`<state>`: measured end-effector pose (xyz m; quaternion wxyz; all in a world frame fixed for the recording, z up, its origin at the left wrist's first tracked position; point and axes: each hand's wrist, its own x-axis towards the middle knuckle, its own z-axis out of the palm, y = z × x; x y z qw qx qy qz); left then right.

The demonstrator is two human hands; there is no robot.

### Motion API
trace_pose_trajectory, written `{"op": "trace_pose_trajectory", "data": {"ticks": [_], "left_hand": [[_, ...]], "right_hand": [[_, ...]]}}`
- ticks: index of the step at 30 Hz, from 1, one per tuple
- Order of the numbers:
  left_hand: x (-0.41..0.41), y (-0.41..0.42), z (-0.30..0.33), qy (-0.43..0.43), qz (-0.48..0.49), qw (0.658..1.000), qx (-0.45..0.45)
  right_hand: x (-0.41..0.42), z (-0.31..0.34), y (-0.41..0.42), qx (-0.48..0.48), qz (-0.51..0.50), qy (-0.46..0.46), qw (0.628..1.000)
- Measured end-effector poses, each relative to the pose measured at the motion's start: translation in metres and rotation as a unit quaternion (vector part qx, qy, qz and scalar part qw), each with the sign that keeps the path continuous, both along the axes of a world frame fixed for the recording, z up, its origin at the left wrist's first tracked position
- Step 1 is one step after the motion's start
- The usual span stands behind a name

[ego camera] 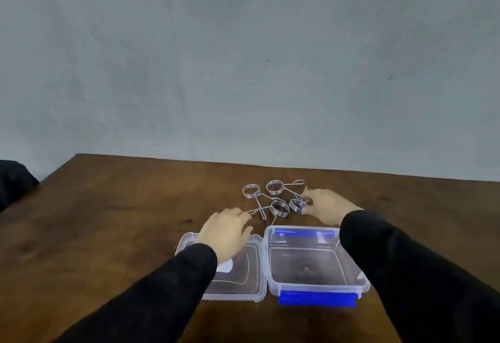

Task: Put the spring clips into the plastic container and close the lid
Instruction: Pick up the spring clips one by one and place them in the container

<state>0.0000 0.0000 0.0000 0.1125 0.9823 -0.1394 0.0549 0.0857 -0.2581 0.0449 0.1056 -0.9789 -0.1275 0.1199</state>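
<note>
Several silver spring clips lie in a cluster on the brown table (113,215), behind the container. My right hand (326,203) pinches the coil of the rightmost spring clip (297,205). My left hand (226,230) holds the wire handle of the middle spring clip (279,208). Two more clips (251,191) (274,186) rest farther back. The clear plastic container (311,286) with blue latches stands open and holds nothing. Its clear lid (243,283) lies flat to its left, partly under my left forearm.
A grey wall rises behind the table's far edge. A dark object (13,180) sits off the table's left corner. Bare wood stretches to the left and right of the container.
</note>
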Motion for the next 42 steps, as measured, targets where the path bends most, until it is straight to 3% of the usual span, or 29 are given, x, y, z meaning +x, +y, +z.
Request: {"op": "trace_pose_trajectory", "data": {"ticks": [4, 12, 15, 20, 26, 34, 42], "left_hand": [[-0.027, -0.003, -0.052, 0.025, 0.029, 0.999, -0.019], [-0.026, -0.002, -0.072, -0.009, 0.042, 0.998, -0.042], [-0.025, -0.001, -0.072, -0.016, 0.043, 0.998, -0.043], [-0.024, -0.002, -0.069, 0.003, 0.046, 0.997, -0.062], [-0.017, -0.008, -0.029, -0.007, 0.037, 0.986, -0.16], [0.006, -0.059, 0.043, 0.048, -0.025, 0.961, -0.272], [0.001, -0.076, 0.044, 0.015, 0.004, 0.913, -0.407]], "right_hand": [[0.006, -0.026, 0.004, -0.005, -0.046, 0.025, 0.999], [0.031, -0.049, 0.017, 0.007, -0.061, 0.041, 0.997], [0.031, -0.052, 0.015, 0.014, -0.074, -0.009, 0.997], [0.021, -0.049, 0.0, 0.072, -0.074, -0.183, 0.978], [0.003, -0.015, -0.011, 0.131, -0.043, -0.273, 0.952], [-0.039, 0.02, 0.009, 0.214, 0.151, -0.154, 0.953], [-0.065, 0.04, 0.012, 0.288, 0.083, -0.094, 0.949]]}}
